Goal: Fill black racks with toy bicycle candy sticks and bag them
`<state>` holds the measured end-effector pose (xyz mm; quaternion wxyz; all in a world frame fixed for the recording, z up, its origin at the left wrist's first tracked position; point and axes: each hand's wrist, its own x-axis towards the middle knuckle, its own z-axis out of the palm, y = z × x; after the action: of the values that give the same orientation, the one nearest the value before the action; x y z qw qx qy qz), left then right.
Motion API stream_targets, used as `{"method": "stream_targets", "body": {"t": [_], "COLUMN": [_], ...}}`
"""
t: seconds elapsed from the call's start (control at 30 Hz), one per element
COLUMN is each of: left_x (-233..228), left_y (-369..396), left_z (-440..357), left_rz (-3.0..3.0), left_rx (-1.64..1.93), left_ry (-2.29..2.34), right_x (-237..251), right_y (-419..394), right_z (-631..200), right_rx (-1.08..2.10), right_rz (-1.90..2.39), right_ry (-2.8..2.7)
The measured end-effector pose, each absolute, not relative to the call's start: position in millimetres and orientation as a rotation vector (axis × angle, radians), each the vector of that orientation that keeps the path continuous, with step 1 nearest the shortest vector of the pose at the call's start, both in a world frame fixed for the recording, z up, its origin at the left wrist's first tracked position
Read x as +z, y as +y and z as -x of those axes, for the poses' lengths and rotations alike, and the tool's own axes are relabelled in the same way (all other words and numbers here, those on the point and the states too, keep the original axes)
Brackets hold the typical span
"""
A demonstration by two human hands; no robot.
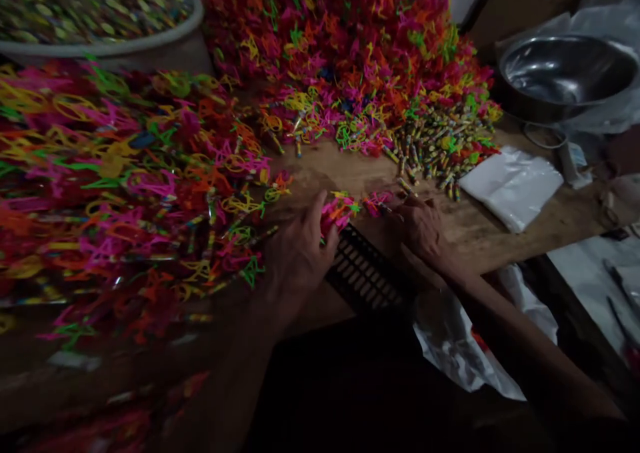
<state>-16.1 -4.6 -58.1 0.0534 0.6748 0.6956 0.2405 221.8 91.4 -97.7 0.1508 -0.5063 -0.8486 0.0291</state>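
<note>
Nearest, lower centre: black slotted tray [365, 276] between the wrists.
Left hand [297, 256]: centre frame, closed around a small bunch of neon plastic toys [337, 211].
Right hand [423, 229]: just right, fingers pinching one pink toy [376, 203] on the counter [500, 239].
Handling: probably light, springy, thin; best gripped at the stems.
Upper right: steel bowl [567, 73].

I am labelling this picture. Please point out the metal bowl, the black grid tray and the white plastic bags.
metal bowl [565, 73], head view, inner wall.
black grid tray [363, 276], head view, slotted top.
white plastic bags [510, 183], head view, middle of the stack.
</note>
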Motion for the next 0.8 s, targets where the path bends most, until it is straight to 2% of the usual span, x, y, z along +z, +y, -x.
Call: {"method": "stream_targets", "body": {"t": [0.17, 0.4, 0.63, 0.8], "left_x": [-47.3, -28.9, -34.3, -42.6], "left_y": [-8.7, -4.6, 12.2, 10.1], "left_z": [20.2, 29.8, 27.9, 28.2], "left_rz": [-2.089, -2.256, -2.073, -2.116], "left_rx": [0.719, 0.555, 0.361, 0.49], "left_ry": [1.967, 1.806, 1.968, 1.914], "right_x": [-113.4, -108.9, -104.1, -110.2], "right_y": [73.0, 53.2, 23.9, 22.1], "right_z": [-212.8, -217.1, -189.6, -177.0], "right_rx": [0.209, 0.71, 0.622, 0.751], "right_rz": [1.5, 1.444, 1.303, 1.169], "right_ry": [-2.322, -1.79, -1.867, -1.867]}}
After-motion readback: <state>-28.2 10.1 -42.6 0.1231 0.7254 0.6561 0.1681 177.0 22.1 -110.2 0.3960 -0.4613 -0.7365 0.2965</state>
